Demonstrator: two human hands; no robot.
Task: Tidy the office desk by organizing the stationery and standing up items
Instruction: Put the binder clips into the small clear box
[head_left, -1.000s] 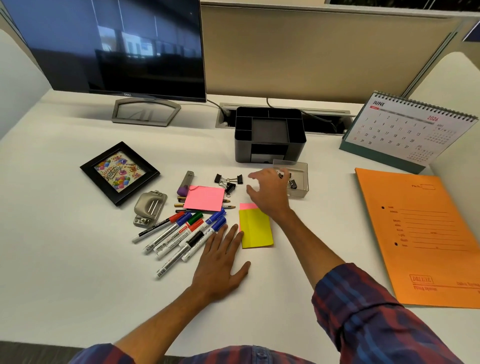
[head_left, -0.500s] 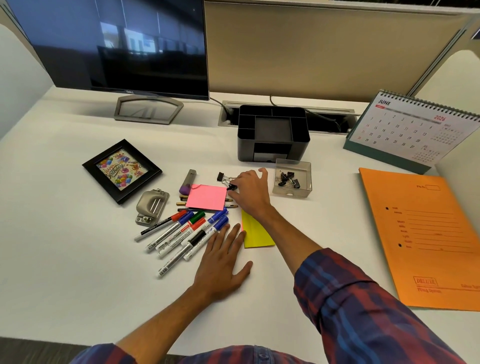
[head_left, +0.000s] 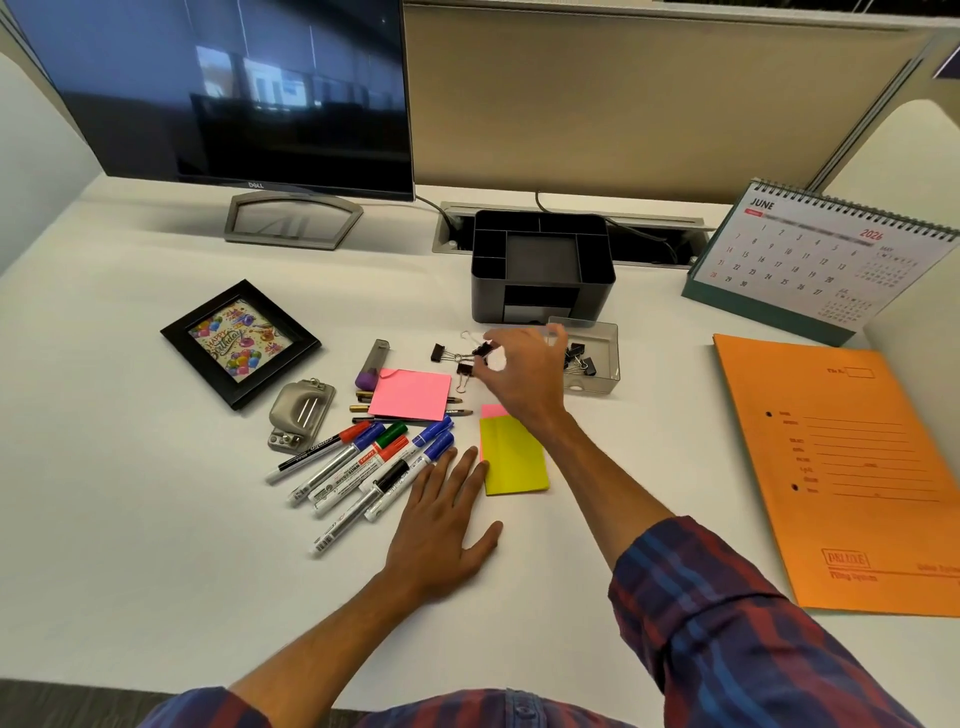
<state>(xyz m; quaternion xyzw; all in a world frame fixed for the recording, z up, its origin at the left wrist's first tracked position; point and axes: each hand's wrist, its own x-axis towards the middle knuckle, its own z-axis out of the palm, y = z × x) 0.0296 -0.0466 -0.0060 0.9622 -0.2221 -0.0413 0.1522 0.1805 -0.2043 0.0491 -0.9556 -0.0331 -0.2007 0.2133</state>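
we see the right hand (head_left: 519, 371) raised above the white worktop (head_left: 156, 519), its fingers (head_left: 491, 347) pinching a black binder clip (head_left: 482, 348). two more clips (head_left: 451, 361) lie just left of it, others in the clear tray (head_left: 597, 384) to its right. the left hand (head_left: 441, 525) rests flat, fingers straight, beside the markers (head_left: 363, 465).

White counter (head_left: 130, 545). Orange folder (head_left: 852, 467). Pink pad (head_left: 410, 395), yellow pad (head_left: 514, 462). Black clips (head_left: 447, 356), black organizer (head_left: 540, 265). Black frame (head_left: 239, 343), multicoloured balloon print. Teal-based calendar (head_left: 810, 260). Red-blue plaid sleeve (head_left: 727, 623). Markers (head_left: 363, 462) capped red, blue, green, black.
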